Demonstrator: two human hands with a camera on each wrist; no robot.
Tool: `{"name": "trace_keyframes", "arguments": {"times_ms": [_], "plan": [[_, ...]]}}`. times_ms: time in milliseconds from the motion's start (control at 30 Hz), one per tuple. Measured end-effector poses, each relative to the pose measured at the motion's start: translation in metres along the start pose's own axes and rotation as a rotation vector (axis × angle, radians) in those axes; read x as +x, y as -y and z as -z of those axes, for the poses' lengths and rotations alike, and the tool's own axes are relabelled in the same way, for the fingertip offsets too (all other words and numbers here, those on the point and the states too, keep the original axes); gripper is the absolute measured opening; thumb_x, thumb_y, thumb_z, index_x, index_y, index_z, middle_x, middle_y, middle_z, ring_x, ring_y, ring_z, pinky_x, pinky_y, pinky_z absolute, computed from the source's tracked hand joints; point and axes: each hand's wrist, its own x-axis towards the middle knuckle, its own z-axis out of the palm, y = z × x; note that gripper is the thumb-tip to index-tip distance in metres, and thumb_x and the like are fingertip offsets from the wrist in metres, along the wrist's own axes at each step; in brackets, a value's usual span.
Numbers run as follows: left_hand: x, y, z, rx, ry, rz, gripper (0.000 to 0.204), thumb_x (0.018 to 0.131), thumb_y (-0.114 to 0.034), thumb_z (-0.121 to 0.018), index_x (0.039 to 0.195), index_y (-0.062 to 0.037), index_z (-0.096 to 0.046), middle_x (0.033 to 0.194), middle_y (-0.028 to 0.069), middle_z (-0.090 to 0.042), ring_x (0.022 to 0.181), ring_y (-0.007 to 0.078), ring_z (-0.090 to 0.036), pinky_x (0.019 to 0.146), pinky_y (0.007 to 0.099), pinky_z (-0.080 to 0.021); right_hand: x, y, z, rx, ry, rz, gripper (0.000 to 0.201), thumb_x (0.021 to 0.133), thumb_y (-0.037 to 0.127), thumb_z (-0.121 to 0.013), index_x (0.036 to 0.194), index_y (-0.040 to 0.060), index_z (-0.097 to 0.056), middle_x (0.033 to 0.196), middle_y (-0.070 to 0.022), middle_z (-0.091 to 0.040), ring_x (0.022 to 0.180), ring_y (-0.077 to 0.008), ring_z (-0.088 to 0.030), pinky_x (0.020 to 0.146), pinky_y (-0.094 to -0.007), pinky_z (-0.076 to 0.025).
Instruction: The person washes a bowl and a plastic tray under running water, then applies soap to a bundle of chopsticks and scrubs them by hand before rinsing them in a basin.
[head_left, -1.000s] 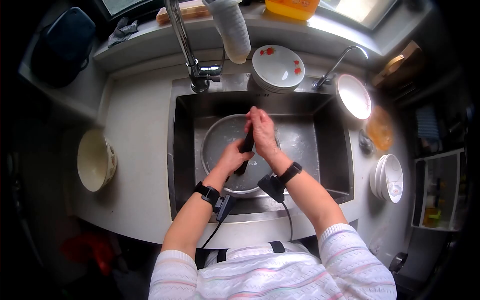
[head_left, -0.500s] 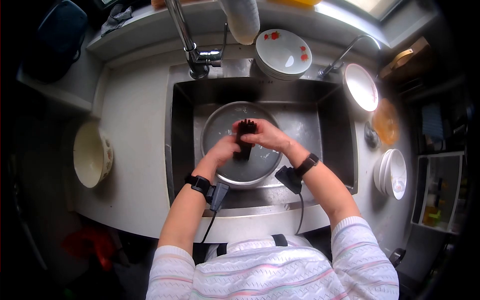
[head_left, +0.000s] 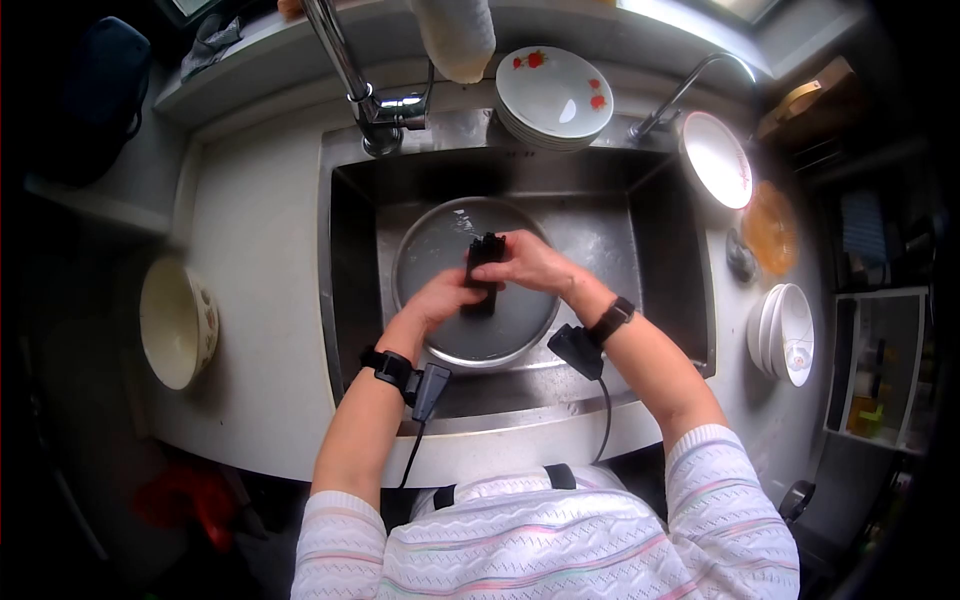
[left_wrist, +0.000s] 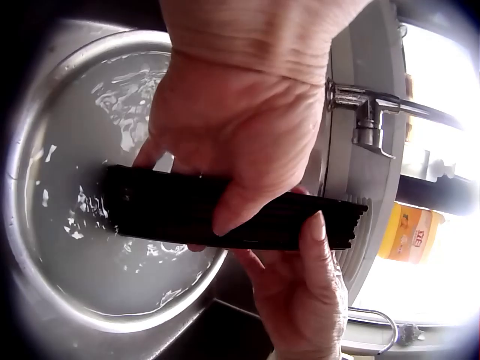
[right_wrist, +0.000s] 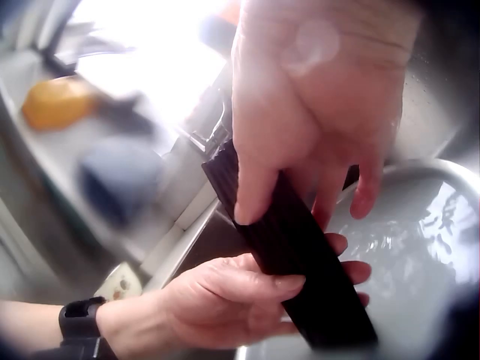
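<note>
A bundle of black chopsticks [head_left: 485,272] is held slanted over a round metal basin [head_left: 402,262] in the sink. My left hand [head_left: 440,300] grips its lower part, thumb laid across the sticks [left_wrist: 165,206] in the left wrist view. Nearer the upper ends, my right hand [head_left: 535,265] holds the bundle from the other side with its thumb on top. In the right wrist view the uneven stick ends poke out beyond the right thumb [right_wrist: 255,187]. Cloudy water [left_wrist: 67,255] with bright ripples lies in the basin, under the bundle's lower end.
A tall faucet [head_left: 380,110] stands behind the sink [head_left: 600,190], beside stacked flowered plates [head_left: 555,95]. On the right are a white bowl [head_left: 716,160], an amber dish [head_left: 770,230] and stacked small bowls [head_left: 790,335]. A large cream bowl [head_left: 175,325] sits on the left counter.
A second ago my right hand was over the bundle's top end; it has since come down to its right side, thumb across the sticks. The stick ends now show. My left hand still holds the lower part.
</note>
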Motion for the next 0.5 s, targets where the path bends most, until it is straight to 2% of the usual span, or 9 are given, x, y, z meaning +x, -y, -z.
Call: {"name": "trace_keyframes", "arguments": {"times_ms": [67,100,167,200,233,367,433,467,500], "plan": [[0.007,0.004,-0.001,0.035,0.042,-0.019,0.03,0.071,-0.004,-0.062,0.101,-0.0029,-0.06,0.099,0.0036,-0.06,0.096,0.0142,-0.052,0.086,0.0262,-0.038,-0.006,0.012,-0.017,0.134,-0.05,-0.024,0.023,0.078,0.024,-0.065,0.09,0.0038,-0.061,0.078,0.0009,-0.061,0.066,-0.0057,-0.051,0.057,-0.0192,-0.041],[0.008,0.008,-0.005,0.064,-0.013,-0.023,0.035,0.068,-0.004,-0.063,0.103,-0.0033,-0.057,0.098,0.0039,-0.059,0.095,0.0147,-0.052,0.084,0.0261,-0.039,-0.002,0.011,-0.025,0.247,-0.077,-0.004,0.021,0.081,0.025,-0.062,0.085,0.0045,-0.06,0.077,-0.0018,-0.061,0.067,-0.007,-0.053,0.053,-0.0201,-0.041],[0.016,0.022,-0.008,0.141,-0.123,-0.005,0.039,0.065,-0.003,-0.065,0.102,-0.0047,-0.056,0.097,0.0039,-0.058,0.093,0.0155,-0.053,0.083,0.0266,-0.04,0.009,-0.006,-0.032,0.357,-0.167,0.146,0.027,0.084,0.028,-0.058,0.075,0.0028,-0.055,0.071,-0.0055,-0.059,0.072,-0.0133,-0.058,0.062,-0.0263,-0.046],[0.011,0.011,-0.014,0.181,-0.044,-0.027,0.038,0.065,-0.004,-0.066,0.102,-0.0053,-0.057,0.097,0.0037,-0.059,0.093,0.0154,-0.054,0.084,0.0269,-0.04,0.002,0.009,-0.029,0.309,-0.216,0.072,0.029,0.085,0.03,-0.057,0.074,0.0038,-0.053,0.068,-0.005,-0.058,0.071,-0.0137,-0.058,0.063,-0.027,-0.046],[0.009,0.012,-0.012,0.119,0.067,0.037,0.038,0.065,-0.006,-0.068,0.102,-0.005,-0.058,0.096,0.0034,-0.06,0.092,0.0148,-0.054,0.085,0.0267,-0.04,-0.006,0.024,-0.027,0.267,-0.265,-0.008,0.03,0.085,0.032,-0.056,0.073,0.0048,-0.052,0.065,-0.0046,-0.057,0.07,-0.0141,-0.058,0.064,-0.0278,-0.047],[-0.004,0.009,-0.014,0.298,0.178,0.128,0.037,0.069,-0.017,-0.07,0.1,-0.0014,-0.058,0.091,0.0037,-0.061,0.087,0.0119,-0.056,0.074,0.0241,-0.043,-0.017,0.039,0.009,0.72,-0.314,0.185,0.034,0.085,0.038,-0.054,0.068,0.009,-0.045,0.06,-0.0049,-0.052,0.065,-0.0201,-0.059,0.069,-0.035,-0.049],[-0.014,-0.006,-0.022,0.196,0.251,0.076,0.036,0.071,-0.017,-0.07,0.101,-0.0015,-0.057,0.09,0.0065,-0.061,0.084,0.0144,-0.056,0.075,0.0265,-0.043,-0.026,0.046,0.028,0.9,-0.291,0.194,0.036,0.086,0.037,-0.051,0.067,0.0073,-0.044,0.059,-0.0058,-0.049,0.067,-0.0235,-0.058,0.078,-0.0415,-0.048],[-0.024,-0.017,-0.031,-0.013,0.252,0.103,0.026,0.073,-0.015,-0.069,0.093,-0.0035,-0.056,0.073,0.004,-0.059,0.064,0.0122,-0.056,0.06,0.0237,-0.044,-0.03,0.044,0.038,0.939,-0.216,0.212,0.036,0.085,0.037,-0.053,0.07,0.0054,-0.048,0.064,-0.0081,-0.054,0.073,-0.0256,-0.06,0.08,-0.0422,-0.048],[-0.033,-0.03,-0.039,-0.071,0.308,0.149,0.017,0.076,-0.013,-0.066,0.084,-0.0049,-0.053,0.066,0.0035,-0.054,0.055,0.0123,-0.052,0.054,0.0242,-0.043,-0.034,0.05,0.042,0.923,-0.217,0.225,0.036,0.085,0.037,-0.053,0.07,0.0054,-0.048,0.064,-0.0081,-0.054,0.073,-0.0256,-0.06,0.08,-0.0422,-0.048]]}}
